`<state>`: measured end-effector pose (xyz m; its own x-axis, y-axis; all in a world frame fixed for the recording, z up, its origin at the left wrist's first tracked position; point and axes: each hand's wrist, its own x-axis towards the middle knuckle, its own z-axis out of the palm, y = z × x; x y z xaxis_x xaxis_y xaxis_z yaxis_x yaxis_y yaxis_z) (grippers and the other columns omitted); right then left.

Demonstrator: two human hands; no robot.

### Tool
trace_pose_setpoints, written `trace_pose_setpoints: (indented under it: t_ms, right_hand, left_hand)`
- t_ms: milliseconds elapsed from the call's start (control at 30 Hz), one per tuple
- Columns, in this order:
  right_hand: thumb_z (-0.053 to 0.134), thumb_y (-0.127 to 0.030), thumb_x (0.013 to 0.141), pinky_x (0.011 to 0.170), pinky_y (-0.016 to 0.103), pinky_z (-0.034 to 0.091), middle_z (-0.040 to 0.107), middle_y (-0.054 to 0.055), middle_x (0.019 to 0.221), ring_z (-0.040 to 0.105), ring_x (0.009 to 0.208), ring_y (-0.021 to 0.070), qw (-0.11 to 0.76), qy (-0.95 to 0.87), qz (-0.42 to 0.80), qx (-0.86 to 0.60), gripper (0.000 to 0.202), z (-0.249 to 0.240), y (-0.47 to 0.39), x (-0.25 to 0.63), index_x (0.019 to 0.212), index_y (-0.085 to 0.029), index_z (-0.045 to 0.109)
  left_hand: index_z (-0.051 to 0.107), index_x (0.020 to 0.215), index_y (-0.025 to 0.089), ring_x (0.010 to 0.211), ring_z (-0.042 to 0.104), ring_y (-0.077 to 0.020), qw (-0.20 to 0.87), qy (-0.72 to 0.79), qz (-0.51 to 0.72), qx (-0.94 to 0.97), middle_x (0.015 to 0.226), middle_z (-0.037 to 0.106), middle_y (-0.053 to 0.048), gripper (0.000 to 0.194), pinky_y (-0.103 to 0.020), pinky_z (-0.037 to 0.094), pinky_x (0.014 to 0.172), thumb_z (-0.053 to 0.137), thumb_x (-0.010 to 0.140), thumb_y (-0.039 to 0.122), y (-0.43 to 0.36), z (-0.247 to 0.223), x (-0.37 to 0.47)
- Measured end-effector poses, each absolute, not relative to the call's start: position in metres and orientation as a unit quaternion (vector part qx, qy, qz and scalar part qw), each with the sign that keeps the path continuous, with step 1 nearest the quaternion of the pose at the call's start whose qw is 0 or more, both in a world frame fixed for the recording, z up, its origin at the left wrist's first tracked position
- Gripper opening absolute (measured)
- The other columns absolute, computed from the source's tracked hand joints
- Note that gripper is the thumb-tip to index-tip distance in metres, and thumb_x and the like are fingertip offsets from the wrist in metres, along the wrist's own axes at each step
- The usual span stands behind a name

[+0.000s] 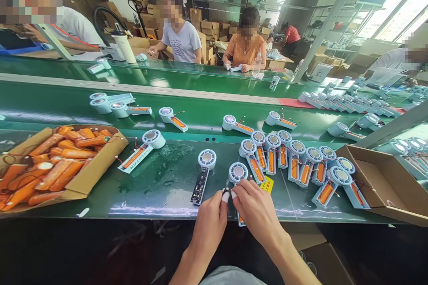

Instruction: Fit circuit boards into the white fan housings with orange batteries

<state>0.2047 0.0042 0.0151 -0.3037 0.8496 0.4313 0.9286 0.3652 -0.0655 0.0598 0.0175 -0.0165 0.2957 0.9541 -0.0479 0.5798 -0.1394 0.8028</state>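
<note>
At the front edge of the green bench, my two hands meet over a light-blue handheld fan [238, 172]. My left hand [210, 220] pinches a small dark piece beside the fan's neck; what it is I cannot make out. Closed over the handle, my right hand [257, 207] hides most of it, and only its lower end shows below. White covers sit on some fingertips. To the left lies another fan with a black circuit board [199, 185] along its handle. A yellow label [267, 184] shows behind my right hand.
Orange wrapped batteries [63, 156] fill a cardboard box [90, 178] at left. Several fans with orange batteries [299, 170] crowd the right, beside an open carton [384, 196]. More fans lie on the green conveyor [200, 127]. Several people sit across the line.
</note>
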Motion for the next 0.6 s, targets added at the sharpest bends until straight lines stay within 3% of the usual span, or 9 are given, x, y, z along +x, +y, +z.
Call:
trace_pose_setpoints:
  t_ms: [433, 600]
  right_hand:
    - [0.054, -0.007, 0.091, 0.056, 0.032, 0.035, 0.059, 0.005, 0.077, 0.051, 0.068, 0.0204, 0.178, -0.797, -0.074, -0.572, 0.023, 0.0107, 0.0057, 0.2013, 0.074, -0.023, 0.055]
    - [0.059, -0.003, 0.083, 0.054, 0.033, 0.034, 0.058, 0.005, 0.073, 0.051, 0.065, 0.0207, 0.145, -0.795, -0.099, -0.581, 0.024, 0.0090, 0.0052, 0.1973, 0.070, -0.023, 0.055]
  left_hand:
    - [0.049, 0.085, 0.024, 0.074, 0.069, -0.0246, 0.304, 0.525, 0.196, 0.770, 0.079, 0.069, -0.007, 0.026, -0.031, 0.042, 0.063, 0.027, 0.095, 0.015, 0.0157, -0.0185, 0.0555]
    - [0.056, 0.102, 0.019, 0.087, 0.072, -0.0302, 0.274, 0.528, 0.168, 0.786, 0.095, 0.072, -0.012, 0.030, -0.036, 0.048, 0.068, 0.029, 0.094, 0.010, 0.0117, -0.0175, 0.0575]
